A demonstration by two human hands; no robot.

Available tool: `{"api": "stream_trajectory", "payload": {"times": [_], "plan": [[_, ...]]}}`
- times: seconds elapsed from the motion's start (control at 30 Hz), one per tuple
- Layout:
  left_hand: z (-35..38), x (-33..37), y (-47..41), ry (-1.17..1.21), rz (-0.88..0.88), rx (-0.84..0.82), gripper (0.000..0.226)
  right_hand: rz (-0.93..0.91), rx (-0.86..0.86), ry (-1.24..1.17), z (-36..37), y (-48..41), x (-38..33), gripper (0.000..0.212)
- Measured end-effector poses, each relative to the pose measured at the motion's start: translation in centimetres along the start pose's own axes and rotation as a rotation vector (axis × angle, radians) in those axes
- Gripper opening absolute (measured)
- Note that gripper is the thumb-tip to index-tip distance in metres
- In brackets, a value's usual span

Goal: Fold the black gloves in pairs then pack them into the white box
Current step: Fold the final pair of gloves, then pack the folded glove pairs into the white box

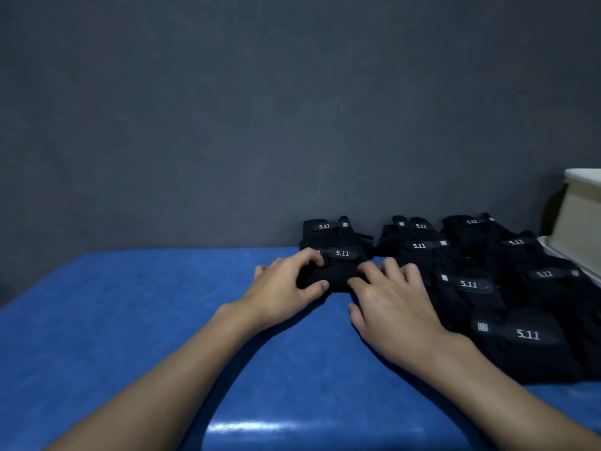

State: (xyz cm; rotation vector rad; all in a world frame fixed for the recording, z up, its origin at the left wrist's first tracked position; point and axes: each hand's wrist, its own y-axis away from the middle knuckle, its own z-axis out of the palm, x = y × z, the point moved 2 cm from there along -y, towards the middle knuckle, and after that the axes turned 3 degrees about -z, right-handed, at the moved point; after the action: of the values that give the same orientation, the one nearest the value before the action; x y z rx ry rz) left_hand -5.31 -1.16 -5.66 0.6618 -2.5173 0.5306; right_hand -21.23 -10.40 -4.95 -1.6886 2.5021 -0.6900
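Note:
A black glove with a white "5.11" mark lies near the far edge of the blue table. My left hand grips its left side, thumb at the front and fingers curled over the top. My right hand pinches its right side with bent fingers. Several more black gloves are spread in rows to the right, reaching back to the wall. The white box stands at the far right, partly cut off by the frame.
A dark grey wall rises straight behind the table. The blue tabletop stretches out to the left and toward me. The pile of gloves lies between my right hand and the box.

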Motion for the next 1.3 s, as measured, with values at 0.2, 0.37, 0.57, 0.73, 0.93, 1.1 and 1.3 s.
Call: {"api": "stream_trajectory", "payload": {"times": [0.2,0.37,0.57,0.73,0.93,1.1,1.3], "plan": [[0.3,0.4,-0.2,0.069,-0.025,0.041,0.026,-0.027,-0.082,-0.083,-0.6,-1.1,0.6,0.029],[-0.7,2.7,0.5,0.088,-0.075,0.127,0.036,-0.099,-0.066,-0.137,-2.1,-0.5,1.2,0.027],[-2.3,8.6,2.9,-0.014,-0.057,0.171,0.016,-0.163,0.010,-0.181,-6.6,2.7,4.7,0.033],[-1.8,14.9,4.4,-0.016,0.023,0.107,0.023,-0.083,-0.017,-0.199,-9.8,6.7,9.1,0.035],[1.7,21.2,3.5,0.026,0.229,-0.025,0.012,0.161,-0.130,-0.217,-11.0,11.7,16.1,0.041],[5.5,25.5,1.6,0.018,0.350,-0.134,0.011,0.404,-0.203,-0.382,-10.0,14.5,22.3,0.048],[10.1,28.0,-0.8,-0.087,0.404,-0.209,0.014,0.530,-0.351,-0.599,-6.9,15.8,27.0,0.077]]}}
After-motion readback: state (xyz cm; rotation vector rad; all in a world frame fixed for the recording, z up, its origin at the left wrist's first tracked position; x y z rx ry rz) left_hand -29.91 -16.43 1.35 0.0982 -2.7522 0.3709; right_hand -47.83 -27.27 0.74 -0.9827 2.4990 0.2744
